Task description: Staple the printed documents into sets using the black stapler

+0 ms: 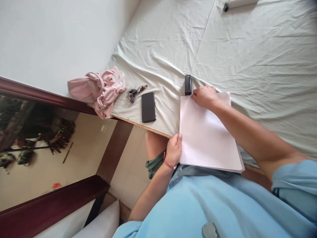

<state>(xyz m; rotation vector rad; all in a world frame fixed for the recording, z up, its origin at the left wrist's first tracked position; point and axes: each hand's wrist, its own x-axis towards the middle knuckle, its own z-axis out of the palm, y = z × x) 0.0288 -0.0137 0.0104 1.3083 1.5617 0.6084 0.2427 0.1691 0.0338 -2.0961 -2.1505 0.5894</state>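
A stack of white paper sheets (208, 135) lies partly on the bed and reaches over its front edge towards my lap. My left hand (174, 148) is closed on the left edge of the stack, thumb on top. At the far edge, my right hand (205, 95) has its fingers curled and closed on the paper near the top left corner. Right beside those fingertips is a black stapler (188, 85), lying on the sheet just beyond the paper; whether the fingers touch it I cannot tell.
Left of the paper lie a dark phone (148, 107), a bunch of keys (133, 95) and a crumpled pink cloth (106, 87). Wrinkled pale bedsheet (247, 49) spreads beyond. A white object with a black wheel-like end (239, 3) sits at the top. A dark-framed mirror (81, 142) stands left.
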